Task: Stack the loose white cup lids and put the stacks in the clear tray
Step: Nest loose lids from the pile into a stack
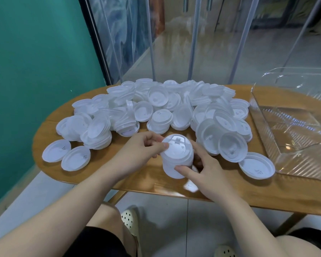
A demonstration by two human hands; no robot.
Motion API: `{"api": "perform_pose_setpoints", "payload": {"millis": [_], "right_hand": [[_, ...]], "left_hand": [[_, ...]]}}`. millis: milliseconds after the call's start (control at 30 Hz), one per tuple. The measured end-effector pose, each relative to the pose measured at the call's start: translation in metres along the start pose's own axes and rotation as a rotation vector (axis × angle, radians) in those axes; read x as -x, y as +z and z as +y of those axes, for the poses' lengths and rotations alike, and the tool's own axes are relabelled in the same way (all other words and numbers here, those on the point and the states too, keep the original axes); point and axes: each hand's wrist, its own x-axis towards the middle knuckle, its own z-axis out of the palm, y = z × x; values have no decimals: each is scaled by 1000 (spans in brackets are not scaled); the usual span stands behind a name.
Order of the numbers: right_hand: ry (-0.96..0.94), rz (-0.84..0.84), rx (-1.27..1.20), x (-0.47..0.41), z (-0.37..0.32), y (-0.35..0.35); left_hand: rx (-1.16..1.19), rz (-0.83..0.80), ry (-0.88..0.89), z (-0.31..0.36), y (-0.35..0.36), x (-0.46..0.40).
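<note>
A short stack of white cup lids (177, 156) stands near the front edge of the wooden table (267, 193), held between both hands. My left hand (139, 151) pinches the top lid at its left rim with thumb and fingers. My right hand (206, 173) curls round the stack's lower right side, with the thumb across its front. A big heap of loose white lids (156, 108) covers the table behind the stack. The clear tray (289, 138) sits at the right end of the table and holds no lids.
Single lids lie apart at the front left (75, 158) and just left of the tray (256, 165). A teal wall rises at the left. Glass panels stand behind the table. My knees and spotted shoes show below the table edge.
</note>
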Motion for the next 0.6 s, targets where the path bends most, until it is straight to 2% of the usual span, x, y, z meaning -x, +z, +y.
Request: {"api": "perform_pose_setpoints", "payload": {"millis": [167, 600], "right_hand": [[-1, 4, 4, 0, 0, -1], [33, 21, 22, -3, 9, 1]], "left_hand": [[-88, 0, 60, 4, 4, -3], [-201, -42, 68, 4, 4, -15]]}}
